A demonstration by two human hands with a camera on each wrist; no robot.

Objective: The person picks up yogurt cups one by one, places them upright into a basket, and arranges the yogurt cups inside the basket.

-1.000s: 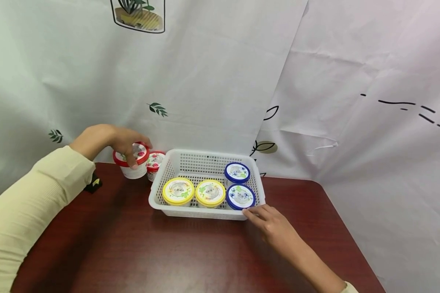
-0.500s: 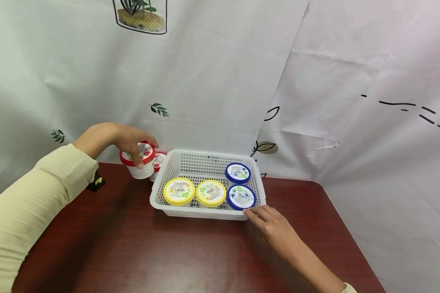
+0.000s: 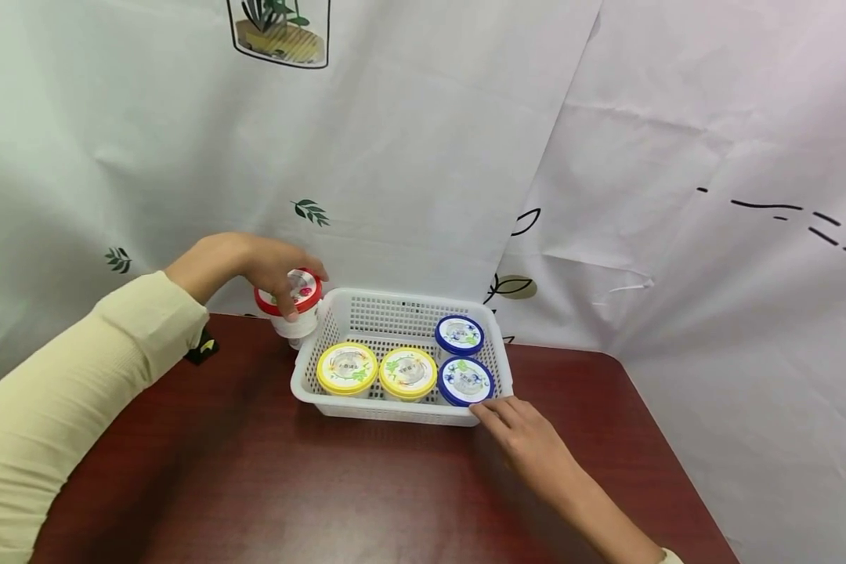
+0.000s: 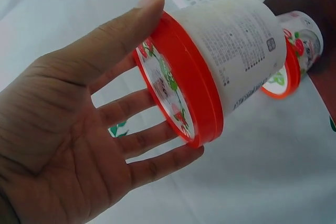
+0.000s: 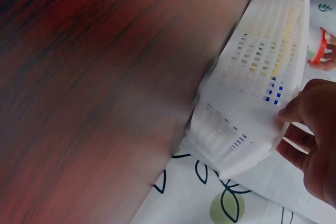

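My left hand (image 3: 271,262) grips a white tub (image 4: 236,51) by the rim of its red lid, thumb on one side and fingers on the other. The tub is raised just left of a white plastic basket (image 3: 395,413). Behind it, a second red-lidded tub (image 4: 302,40) shows in the left wrist view; the head view mostly hides it. My right hand (image 3: 529,442) pinches the basket's front right rim, its thumb outside. Inside the basket stand two yellow-lidded tubs (image 3: 348,368) along the front and two blue-lidded tubs (image 3: 460,334) on the right.
A dark brown table (image 3: 366,486) bears the basket near its back edge. Behind hangs a white patterned cloth (image 3: 409,157). A small black object (image 3: 201,347) with a yellow mark lies left, partly hidden by the left sleeve (image 3: 134,337).
My left hand has carried the red-lidded tub to the right, close to the basket's left rim, now covering the second red-lidded tub. The right hand stays on the basket.
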